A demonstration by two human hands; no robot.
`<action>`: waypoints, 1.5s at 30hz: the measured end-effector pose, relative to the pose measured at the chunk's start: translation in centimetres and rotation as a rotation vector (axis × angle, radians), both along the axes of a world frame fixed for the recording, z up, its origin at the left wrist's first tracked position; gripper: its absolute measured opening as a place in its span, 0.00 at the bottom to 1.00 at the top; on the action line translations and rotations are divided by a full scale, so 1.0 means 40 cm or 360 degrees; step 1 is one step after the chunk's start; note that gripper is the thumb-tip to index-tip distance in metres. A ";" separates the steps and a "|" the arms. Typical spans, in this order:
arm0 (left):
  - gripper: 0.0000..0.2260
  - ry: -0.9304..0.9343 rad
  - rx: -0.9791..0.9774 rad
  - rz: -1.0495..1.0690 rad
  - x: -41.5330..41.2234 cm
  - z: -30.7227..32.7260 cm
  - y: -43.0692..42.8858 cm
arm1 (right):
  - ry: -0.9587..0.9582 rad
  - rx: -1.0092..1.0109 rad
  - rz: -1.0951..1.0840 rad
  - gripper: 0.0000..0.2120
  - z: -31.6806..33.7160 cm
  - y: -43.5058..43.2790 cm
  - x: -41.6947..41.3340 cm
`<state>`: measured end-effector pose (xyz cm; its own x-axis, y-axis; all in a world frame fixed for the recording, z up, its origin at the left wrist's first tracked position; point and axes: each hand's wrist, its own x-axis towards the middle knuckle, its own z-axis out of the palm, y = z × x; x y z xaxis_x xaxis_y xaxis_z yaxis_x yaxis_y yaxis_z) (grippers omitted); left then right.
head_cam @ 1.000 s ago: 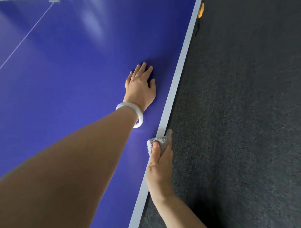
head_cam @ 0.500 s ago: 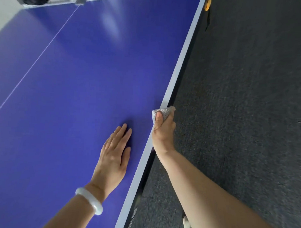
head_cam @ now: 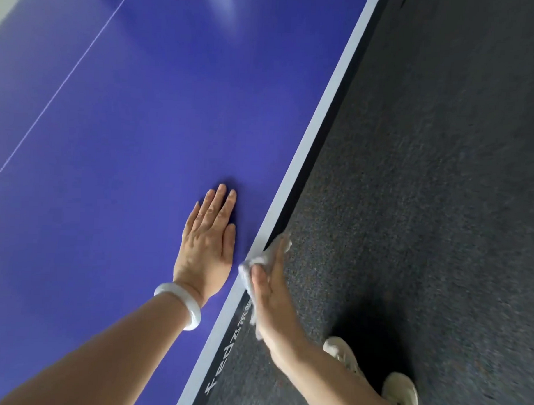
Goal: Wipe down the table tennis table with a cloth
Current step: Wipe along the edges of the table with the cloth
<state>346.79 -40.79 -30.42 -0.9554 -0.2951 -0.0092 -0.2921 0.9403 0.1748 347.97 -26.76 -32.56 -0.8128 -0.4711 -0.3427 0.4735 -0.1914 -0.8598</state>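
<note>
The left hand point(head_cam: 208, 245) lies flat, fingers straight, on the blue surface point(head_cam: 141, 137); the right hand point(head_cam: 271, 293) pinches the white cloth point(head_cam: 259, 259) over the surface's white edge.

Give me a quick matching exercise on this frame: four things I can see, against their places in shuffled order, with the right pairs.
Things:
1. left hand
2. crumpled pale grey cloth
3. smooth white bangle
4. cream shoes

Places:
A. on the dark grey carpet
B. flat on the blue table tennis table
C. round the left wrist
D. in the right hand, at the table's white edge stripe

Pairs: 1-B, 2-D, 3-C, 4-A
</note>
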 end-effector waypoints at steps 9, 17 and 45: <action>0.24 -0.0004 0.0012 0.0016 -0.002 0.003 -0.001 | 0.0240 0.0249 -0.0201 0.33 0.024 -0.059 -0.042; 0.24 -0.0024 0.0037 0.0016 -0.003 0.005 -0.004 | -0.0120 0.0134 -0.0029 0.29 0.038 -0.027 -0.170; 0.25 -0.0005 0.0074 0.0020 0.002 0.004 -0.009 | -0.0010 0.0181 0.0013 0.32 0.028 -0.017 0.054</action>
